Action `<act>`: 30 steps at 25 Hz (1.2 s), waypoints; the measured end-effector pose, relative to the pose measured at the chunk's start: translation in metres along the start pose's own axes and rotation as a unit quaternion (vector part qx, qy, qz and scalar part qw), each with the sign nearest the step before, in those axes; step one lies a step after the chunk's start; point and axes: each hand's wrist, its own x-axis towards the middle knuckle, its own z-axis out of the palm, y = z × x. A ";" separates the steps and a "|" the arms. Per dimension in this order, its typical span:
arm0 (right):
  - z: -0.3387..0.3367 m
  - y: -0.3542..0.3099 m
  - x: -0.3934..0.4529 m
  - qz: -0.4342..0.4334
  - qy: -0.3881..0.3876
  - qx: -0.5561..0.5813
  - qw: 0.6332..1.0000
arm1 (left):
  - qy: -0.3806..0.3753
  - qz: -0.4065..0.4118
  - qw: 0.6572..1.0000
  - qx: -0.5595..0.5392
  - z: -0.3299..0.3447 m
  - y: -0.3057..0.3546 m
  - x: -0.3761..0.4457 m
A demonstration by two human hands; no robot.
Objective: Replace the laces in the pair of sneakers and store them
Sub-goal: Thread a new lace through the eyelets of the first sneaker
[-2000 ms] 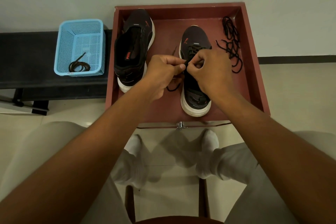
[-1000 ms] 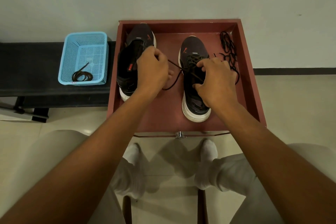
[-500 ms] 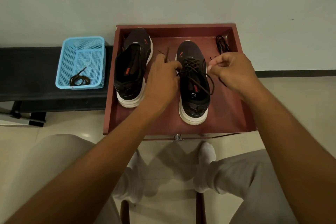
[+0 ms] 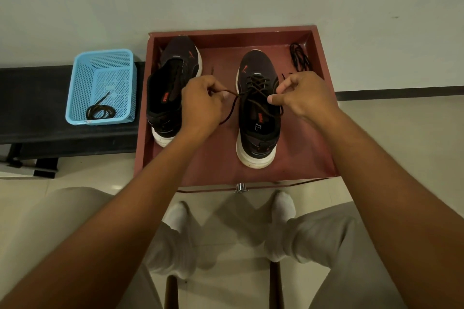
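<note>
Two black sneakers with white soles stand in a red-brown drawer (image 4: 324,113). The right sneaker (image 4: 258,118) carries a dark lace (image 4: 256,84) criss-crossed through its eyelets. My left hand (image 4: 200,105) pinches the lace's left end, which runs taut from the shoe and hangs below my fingers. My right hand (image 4: 301,95) pinches the right end beside the shoe. The left sneaker (image 4: 170,83) has no lace and is partly hidden by my left hand. A spare black lace (image 4: 298,57) lies bundled in the drawer's far right corner.
A light blue mesh basket (image 4: 100,83) with a coiled dark lace (image 4: 100,111) sits on a black bench (image 4: 32,108) left of the drawer. My knees and white-socked feet are below the drawer's front. A wall stands right behind.
Both hands went from working close together over the right sneaker to holding apart, one at each side, drawing the two lace ends outward. The camera view shifted slightly.
</note>
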 end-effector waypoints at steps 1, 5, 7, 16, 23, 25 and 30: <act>-0.002 0.001 0.002 0.007 -0.004 0.006 1.000 | 0.022 -0.015 1.000 -0.012 -0.006 -0.001 0.003; -0.007 0.000 0.001 0.014 -0.045 0.014 0.999 | -0.030 -0.039 0.999 0.001 -0.017 0.000 0.005; -0.013 0.002 -0.006 0.008 -0.044 0.024 0.999 | -0.085 -0.031 0.996 0.028 -0.017 0.003 0.001; 0.004 0.001 -0.019 0.021 -0.063 -0.085 0.994 | -0.055 0.001 0.998 0.003 0.013 0.009 -0.008; 0.003 0.003 -0.015 0.048 -0.049 -0.114 0.991 | 0.072 -0.044 0.996 0.023 -0.011 0.008 0.007; 0.004 0.001 -0.015 0.057 -0.052 -0.110 0.991 | 0.109 -0.051 0.992 0.039 -0.021 0.007 0.012; 0.001 -0.002 -0.018 0.049 -0.060 -0.110 0.991 | 0.058 -0.027 0.996 0.059 -0.024 0.008 0.007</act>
